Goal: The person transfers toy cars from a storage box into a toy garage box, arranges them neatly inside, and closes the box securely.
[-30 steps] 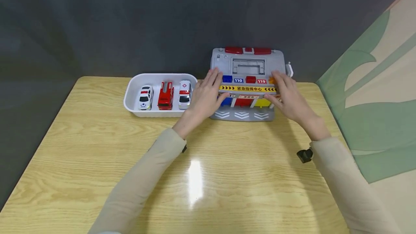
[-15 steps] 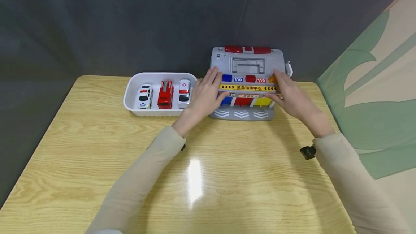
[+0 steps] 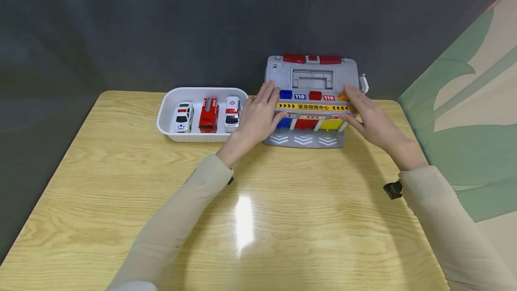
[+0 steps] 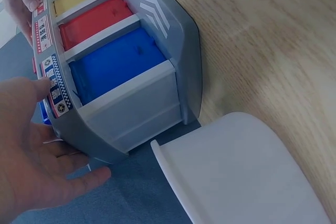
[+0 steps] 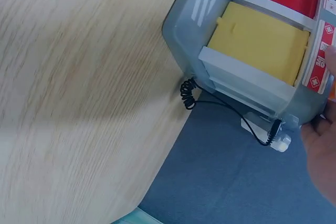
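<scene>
A grey toy emergency garage [image 3: 304, 143] stands at the table's back edge, with blue, red [image 3: 305, 124] and yellow doors lowered across its front. My left hand [image 3: 258, 113] grips its upper left corner, fingers over the roof and thumb on the front edge beside the blue door [image 4: 118, 65]. At the upper right corner my right hand [image 3: 375, 122] holds the roof edge, its fingers partly covering an orange block [image 3: 342, 97]. In the right wrist view that thumb lies on the red-and-white sign [image 5: 317, 69] above the yellow door [image 5: 260, 43].
Left of the garage, a white tray [image 3: 169, 134] holds a white police car [image 3: 184, 117], a red fire engine [image 3: 208, 116] and a white ambulance [image 3: 232, 113]. A black coiled cord [image 5: 187, 94] hangs at the garage's right side. Behind the wooden table [image 3: 282, 219] is a dark curtain [image 3: 181, 26].
My right wrist has swung slightly to the right, and its thumb has slid rightward along the front edge. The left hand keeps its place. The head view has shifted a little.
</scene>
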`<state>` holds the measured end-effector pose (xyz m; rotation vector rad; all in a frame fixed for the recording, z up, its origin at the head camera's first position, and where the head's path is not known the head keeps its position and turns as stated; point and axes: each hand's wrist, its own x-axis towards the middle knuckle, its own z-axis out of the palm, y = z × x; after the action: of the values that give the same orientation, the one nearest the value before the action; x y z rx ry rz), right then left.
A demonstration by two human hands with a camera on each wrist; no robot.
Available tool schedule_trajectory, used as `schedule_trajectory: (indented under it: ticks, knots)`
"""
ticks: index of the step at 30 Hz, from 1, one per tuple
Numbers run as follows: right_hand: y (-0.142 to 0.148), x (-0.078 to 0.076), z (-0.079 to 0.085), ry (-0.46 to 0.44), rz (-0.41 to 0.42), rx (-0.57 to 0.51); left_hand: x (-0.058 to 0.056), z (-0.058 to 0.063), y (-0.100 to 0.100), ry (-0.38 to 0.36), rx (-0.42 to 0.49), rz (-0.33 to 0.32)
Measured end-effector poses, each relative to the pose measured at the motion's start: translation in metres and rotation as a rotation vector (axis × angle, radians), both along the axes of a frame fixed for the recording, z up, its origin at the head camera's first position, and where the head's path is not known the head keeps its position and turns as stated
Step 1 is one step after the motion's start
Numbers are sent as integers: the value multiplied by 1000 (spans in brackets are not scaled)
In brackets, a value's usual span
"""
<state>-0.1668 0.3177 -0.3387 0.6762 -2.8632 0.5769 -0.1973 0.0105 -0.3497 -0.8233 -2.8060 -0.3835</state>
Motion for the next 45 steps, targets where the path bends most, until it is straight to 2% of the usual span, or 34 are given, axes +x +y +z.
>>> schedule_trajectory:
  ticks: [9,24,32,45]
  knots:
    - [2,-4,2,52,71,-18,-1,0,-2,14,3,-4]
    - [3,-3,7,-9,31,48,-3,-2,-2,25,-11,-14]
    - [0,-3,8,-2,41,98,-3,-4,-4,46,4,-12]
    - [1,1,7,-47,9,101,-1,-6,-2,34,3,-14]
